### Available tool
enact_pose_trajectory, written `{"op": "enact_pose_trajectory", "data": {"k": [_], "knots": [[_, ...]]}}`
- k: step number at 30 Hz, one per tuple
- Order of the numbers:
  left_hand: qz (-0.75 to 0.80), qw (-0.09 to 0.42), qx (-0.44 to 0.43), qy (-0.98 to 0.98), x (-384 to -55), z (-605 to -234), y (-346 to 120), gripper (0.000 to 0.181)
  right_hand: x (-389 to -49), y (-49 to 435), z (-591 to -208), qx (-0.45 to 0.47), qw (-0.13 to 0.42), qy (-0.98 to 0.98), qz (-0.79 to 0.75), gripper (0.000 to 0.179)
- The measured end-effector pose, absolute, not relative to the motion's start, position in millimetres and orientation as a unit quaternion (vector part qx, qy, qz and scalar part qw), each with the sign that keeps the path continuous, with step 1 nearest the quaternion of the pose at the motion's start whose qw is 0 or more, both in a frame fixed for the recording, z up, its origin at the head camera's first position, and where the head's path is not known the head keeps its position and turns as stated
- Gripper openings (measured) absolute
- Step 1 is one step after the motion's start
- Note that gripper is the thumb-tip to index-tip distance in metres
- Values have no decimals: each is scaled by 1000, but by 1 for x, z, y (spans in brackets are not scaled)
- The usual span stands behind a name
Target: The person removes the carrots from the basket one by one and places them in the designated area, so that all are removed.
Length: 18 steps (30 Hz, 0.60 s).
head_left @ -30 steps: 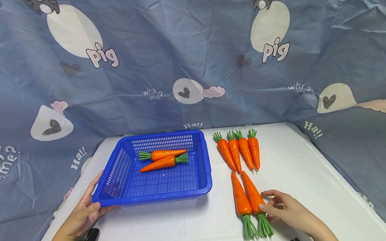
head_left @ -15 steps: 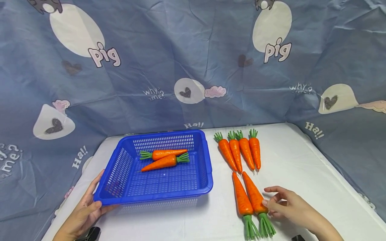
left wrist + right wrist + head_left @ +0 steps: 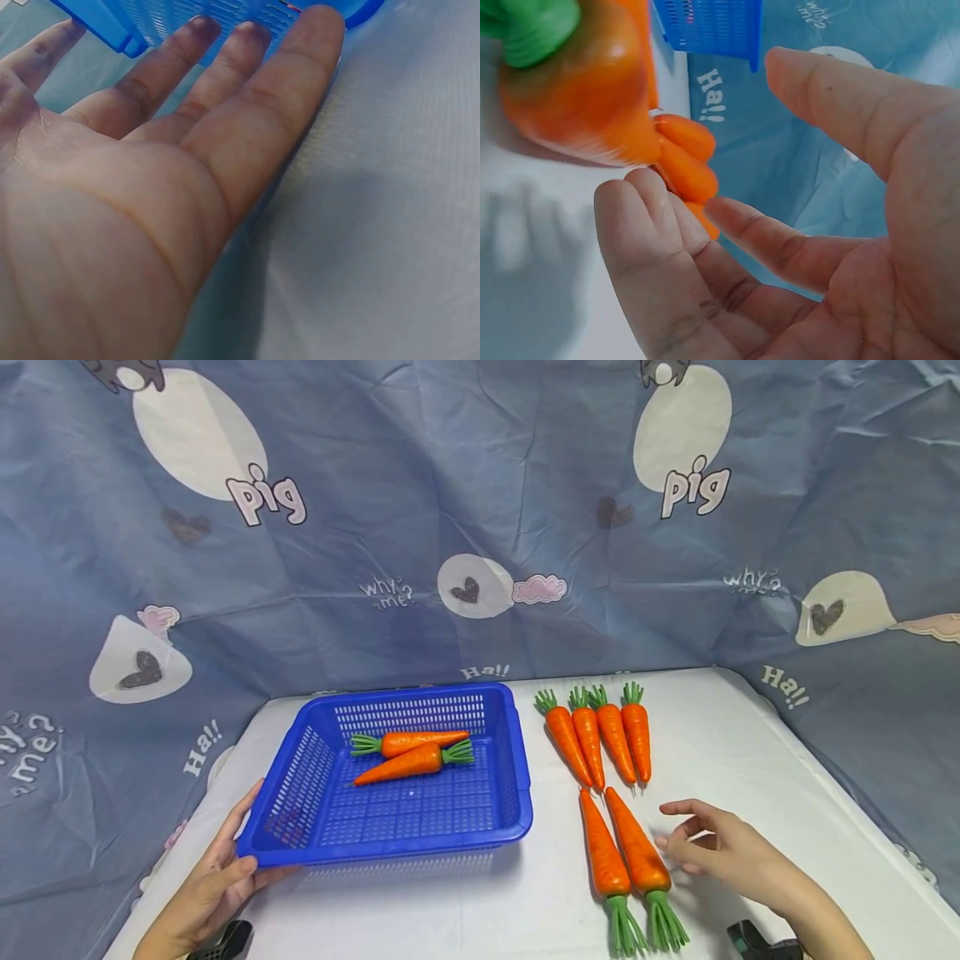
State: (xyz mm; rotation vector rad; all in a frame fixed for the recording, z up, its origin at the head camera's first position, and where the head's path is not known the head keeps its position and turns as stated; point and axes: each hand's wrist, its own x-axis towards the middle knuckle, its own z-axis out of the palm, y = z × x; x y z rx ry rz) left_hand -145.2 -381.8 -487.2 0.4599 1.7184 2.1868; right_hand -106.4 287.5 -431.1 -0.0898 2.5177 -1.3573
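Note:
In the head view a blue plastic basket (image 3: 405,852) stands left of centre with two carrots inside, one carrot (image 3: 408,765) lying in front of the other carrot (image 3: 420,742). My left hand (image 3: 206,889) is at its front left corner, the extended fingers (image 3: 262,112) against the basket wall. Right of the basket, two carrots (image 3: 603,847) lie tips away from me. My right hand (image 3: 723,852) is just right of the nearer carrot (image 3: 639,843), fingers loosely bent and holding nothing. The right wrist view shows a gap between thumb and fingers.
Behind those two, several carrots (image 3: 588,735) lie in a row, green tops toward the back. A white cloth (image 3: 540,893) covers the table. A blue printed curtain (image 3: 360,527) hangs behind and at the sides.
My right hand has drawn off the right-hand carrot, rising slightly and away from it. That carrot stays where it lay. The left hand keeps its place at the basket.

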Motion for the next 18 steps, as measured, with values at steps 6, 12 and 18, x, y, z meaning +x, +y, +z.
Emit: {"op": "enact_pose_trajectory", "data": {"k": [6, 12, 18], "knots": [[771, 162, 163, 594, -146, -486, -381, 82, -119, 279, -413, -43, 128, 888, -440, 62], [772, 158, 151, 597, -146, -488, -380, 83, -136, 262, -391, -81, 102, 904, -407, 56], [765, 154, 139, 610, -146, -487, -379, 83, -155, 237, -371, -142, 68, 918, -364, 52]]}}
